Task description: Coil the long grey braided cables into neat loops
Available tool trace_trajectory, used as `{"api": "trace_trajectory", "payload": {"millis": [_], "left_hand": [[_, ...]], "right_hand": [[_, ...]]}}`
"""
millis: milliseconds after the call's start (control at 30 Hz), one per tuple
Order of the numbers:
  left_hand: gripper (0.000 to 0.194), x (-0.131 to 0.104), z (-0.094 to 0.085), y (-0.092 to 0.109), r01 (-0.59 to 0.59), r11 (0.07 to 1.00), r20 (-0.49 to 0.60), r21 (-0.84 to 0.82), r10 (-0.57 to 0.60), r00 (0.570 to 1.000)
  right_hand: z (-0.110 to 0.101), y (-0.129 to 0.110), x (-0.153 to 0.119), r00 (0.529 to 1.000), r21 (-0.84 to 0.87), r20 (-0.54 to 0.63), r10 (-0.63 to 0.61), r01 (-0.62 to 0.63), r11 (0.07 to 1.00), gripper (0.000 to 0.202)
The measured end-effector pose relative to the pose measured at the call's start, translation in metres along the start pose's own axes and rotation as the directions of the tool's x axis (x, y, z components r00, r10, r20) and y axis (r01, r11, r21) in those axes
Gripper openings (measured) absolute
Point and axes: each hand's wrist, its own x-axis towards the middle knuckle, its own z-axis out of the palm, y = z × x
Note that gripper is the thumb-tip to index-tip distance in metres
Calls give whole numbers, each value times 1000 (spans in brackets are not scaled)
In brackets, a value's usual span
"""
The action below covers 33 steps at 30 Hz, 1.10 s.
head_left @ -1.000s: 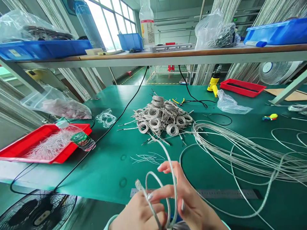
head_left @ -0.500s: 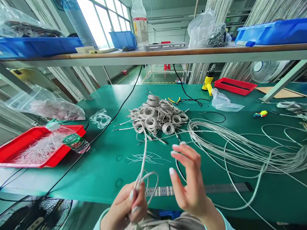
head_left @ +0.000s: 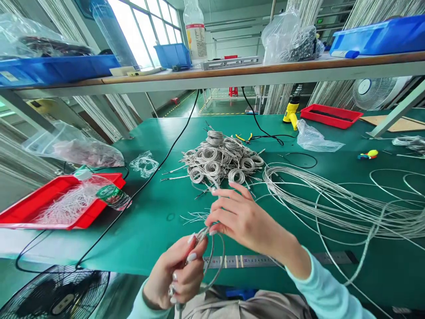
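Note:
My left hand (head_left: 182, 270) is closed around a grey cable near the table's front edge. Loops of that cable (head_left: 222, 261) hang to the right of its fingers. My right hand (head_left: 235, 215) reaches over from the right, its thumb and index fingertips together on the cable just above my left hand, the other fingers stretched out. Behind the hands lies a pile of coiled grey cables (head_left: 212, 166). A steel ruler (head_left: 255, 261) lies beneath, partly hidden by the hands. Thin white strands (head_left: 194, 217) lie just behind my left hand.
Long loose cables (head_left: 332, 199) spread over the right side. At left are a red tray (head_left: 79, 221) and a tilted plastic bottle (head_left: 111, 195). Yellow-handled pliers (head_left: 244, 138) and a yellow tool (head_left: 291, 116) lie farther back. A shelf (head_left: 226, 75) crosses above the table.
My right hand has moved left and closed its fingertips on the cable by my left hand. The cable stretch that rose toward the pile is now gathered near the hands.

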Motion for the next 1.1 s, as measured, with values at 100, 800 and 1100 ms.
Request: {"api": "trace_trajectory", "payload": {"millis": [100,800,1100], "left_hand": [[34,7,2,-3,-98,994,42,55,95,995],[21,6,10,1,-439,892,270,-111,452,850],[15,-5,19,0,-573,762,168,-301,634,755]], "right_hand": [[-6,11,21,996,89,-35,-77,79,993,18],[2,24,50,938,197,-116,326,-300,933,24],[28,2,-7,811,784,410,418,-547,293,28]]}}
